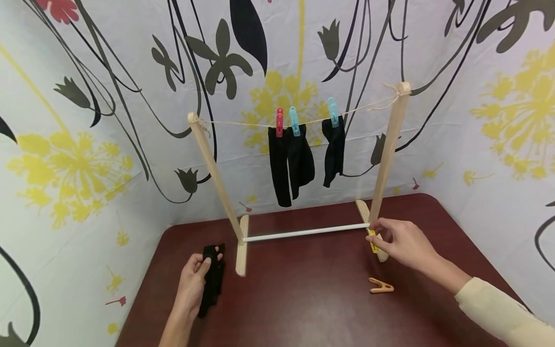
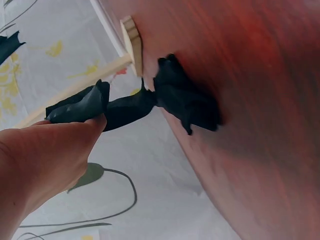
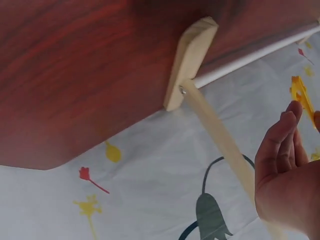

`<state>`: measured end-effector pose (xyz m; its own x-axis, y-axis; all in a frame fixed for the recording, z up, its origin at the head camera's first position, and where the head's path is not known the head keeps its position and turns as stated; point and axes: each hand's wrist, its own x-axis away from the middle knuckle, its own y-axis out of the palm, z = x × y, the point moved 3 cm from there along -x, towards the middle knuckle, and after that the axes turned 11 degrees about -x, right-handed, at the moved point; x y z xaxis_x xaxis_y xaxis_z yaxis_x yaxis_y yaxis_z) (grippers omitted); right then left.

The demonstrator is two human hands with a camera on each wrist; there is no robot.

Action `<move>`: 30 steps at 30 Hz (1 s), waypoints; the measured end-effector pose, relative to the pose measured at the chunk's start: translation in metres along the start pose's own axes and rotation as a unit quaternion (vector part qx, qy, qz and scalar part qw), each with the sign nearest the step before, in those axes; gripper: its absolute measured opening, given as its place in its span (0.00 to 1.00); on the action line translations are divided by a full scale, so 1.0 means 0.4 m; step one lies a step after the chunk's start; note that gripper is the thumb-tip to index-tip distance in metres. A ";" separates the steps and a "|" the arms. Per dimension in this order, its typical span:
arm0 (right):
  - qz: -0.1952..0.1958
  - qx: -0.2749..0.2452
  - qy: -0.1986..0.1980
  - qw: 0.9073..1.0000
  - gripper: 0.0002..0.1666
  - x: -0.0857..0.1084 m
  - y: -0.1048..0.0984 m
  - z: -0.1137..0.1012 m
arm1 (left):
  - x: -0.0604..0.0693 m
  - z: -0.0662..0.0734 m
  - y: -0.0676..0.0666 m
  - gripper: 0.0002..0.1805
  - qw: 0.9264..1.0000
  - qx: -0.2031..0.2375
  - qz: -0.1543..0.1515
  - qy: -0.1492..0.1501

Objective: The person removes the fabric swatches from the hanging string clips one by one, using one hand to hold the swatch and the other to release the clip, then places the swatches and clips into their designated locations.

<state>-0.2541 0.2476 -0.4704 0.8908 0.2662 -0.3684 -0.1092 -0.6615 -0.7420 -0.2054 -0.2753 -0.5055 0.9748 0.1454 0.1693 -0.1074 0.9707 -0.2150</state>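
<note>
From my end of the feed, I am judging this as the step between gathering and hanging: my left hand [image 1: 192,274] is gripping the black cloth [image 1: 211,284] between thumb and fingers, with its lower part hanging down just left of the stand's left foot [image 1: 243,253], and my right hand [image 1: 403,243] is pinching the yellow peg [image 1: 373,241] near the right foot [image 1: 362,210]. An orange peg [image 1: 381,286] is lying on the table [image 1: 303,303]. Two black pieces are already hanging on the line [image 1: 243,123], the wider under a red peg [image 1: 279,122] and a blue one, the narrower under another blue. I am guessing the next move is calling for lifting the cloth to the bare stretch at left, folding its edge over, then squeezing the peg open and seating it there.
</note>
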 end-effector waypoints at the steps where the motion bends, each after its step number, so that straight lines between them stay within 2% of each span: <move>1: -0.009 0.001 0.003 1.000 0.12 0.004 0.002 0.005 | 0.000 -0.005 -0.004 0.09 1.000 0.003 -0.002 -0.003; 4: -0.030 0.003 0.008 1.000 0.12 0.020 0.013 0.020 | 0.003 -0.016 -0.016 0.09 1.000 0.001 -0.005 -0.016; 8: -0.040 0.016 0.006 0.999 0.12 0.048 0.023 0.044 | 0.004 -0.027 -0.021 0.07 1.000 -0.009 -0.005 -0.029; 15: -0.058 0.037 0.036 0.997 0.13 0.084 0.023 0.079 | -0.001 -0.051 -0.021 0.08 0.999 -0.007 -0.004 -0.034; 21: -0.075 0.058 0.040 0.995 0.14 0.098 0.028 0.087 | -0.006 -0.070 -0.020 0.10 0.999 -0.020 0.009 -0.049; 25: -0.085 0.067 0.044 0.993 0.13 0.104 0.039 0.091 | -0.006 -0.081 -0.022 0.10 0.998 -0.032 0.005 -0.051; 30: -0.108 0.065 0.042 0.991 0.12 0.120 0.074 0.089 | 0.009 -0.100 -0.038 0.15 0.995 -0.051 0.006 -0.082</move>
<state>-0.2301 0.2658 -0.5300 0.9325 0.3291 -0.1488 0.0371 -0.4971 -0.8669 -0.1922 -0.2972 -0.5399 0.9277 0.1943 0.3188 -0.0902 0.9452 -0.3137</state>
